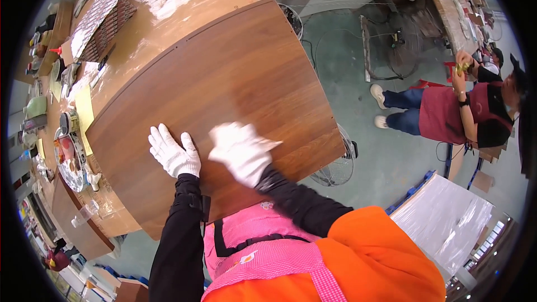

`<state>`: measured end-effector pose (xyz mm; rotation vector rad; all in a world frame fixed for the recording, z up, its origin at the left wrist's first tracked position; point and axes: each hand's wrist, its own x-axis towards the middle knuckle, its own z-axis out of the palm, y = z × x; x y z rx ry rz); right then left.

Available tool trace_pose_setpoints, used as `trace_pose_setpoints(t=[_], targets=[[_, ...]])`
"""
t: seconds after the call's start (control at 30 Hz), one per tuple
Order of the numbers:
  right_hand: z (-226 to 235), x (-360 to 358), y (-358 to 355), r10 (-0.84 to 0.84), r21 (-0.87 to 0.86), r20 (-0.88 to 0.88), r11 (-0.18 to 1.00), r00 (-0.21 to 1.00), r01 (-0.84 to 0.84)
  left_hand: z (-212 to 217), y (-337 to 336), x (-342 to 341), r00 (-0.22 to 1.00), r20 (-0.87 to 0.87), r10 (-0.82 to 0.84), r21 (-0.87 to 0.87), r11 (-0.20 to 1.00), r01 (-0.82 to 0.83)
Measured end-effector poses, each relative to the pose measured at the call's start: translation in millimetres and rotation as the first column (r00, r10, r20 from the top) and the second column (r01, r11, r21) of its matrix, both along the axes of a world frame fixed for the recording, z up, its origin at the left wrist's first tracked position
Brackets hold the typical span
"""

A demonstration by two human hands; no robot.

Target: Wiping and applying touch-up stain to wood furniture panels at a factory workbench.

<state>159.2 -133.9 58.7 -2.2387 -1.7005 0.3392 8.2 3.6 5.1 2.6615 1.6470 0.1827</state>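
Orange cloth and a pink checked apron (263, 251) fill the bottom of the view, and black sleeves are seen rising from them to two white-gloved hands. Both hands are laid on a large wooden board (224, 95), dark brown with a grain finish, which is spread across a glossy workbench (168, 0) and juts past its near edge towards the body. The left hand (173, 154) is pressed flat with fingers spread, nothing gripped. The right hand (243, 151) is blurred; it appears open and palm-down on the surface, though it cannot be told whether anything is held beneath it. The board is judged to be stiff, fairly heavy and smooth enough to slide under gloves, so it is best taken by its long edges or corners with both hands rather than by the face. Tape rolls, tools and small clutter are seen along the left side of the bench. A floor fan (335, 168) stands beneath the board's right corner, and a seated person in a red apron (447, 114) is at work well apart on the right.
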Motion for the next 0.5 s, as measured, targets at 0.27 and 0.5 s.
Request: trace_pose_setpoints(t=[0.27,0.5], targets=[[-6,173,3,-0.165,-0.16,0.378,0.958,0.911,0.239,3,2,-3,1.0,0.006,-0.005,0.018,1.0,0.005],[-44,131,1,-0.347,-0.141,0.406,0.89,0.845,0.433,0,2,-6,1.0,0.0,0.005,0.004,1.0,-0.005]])
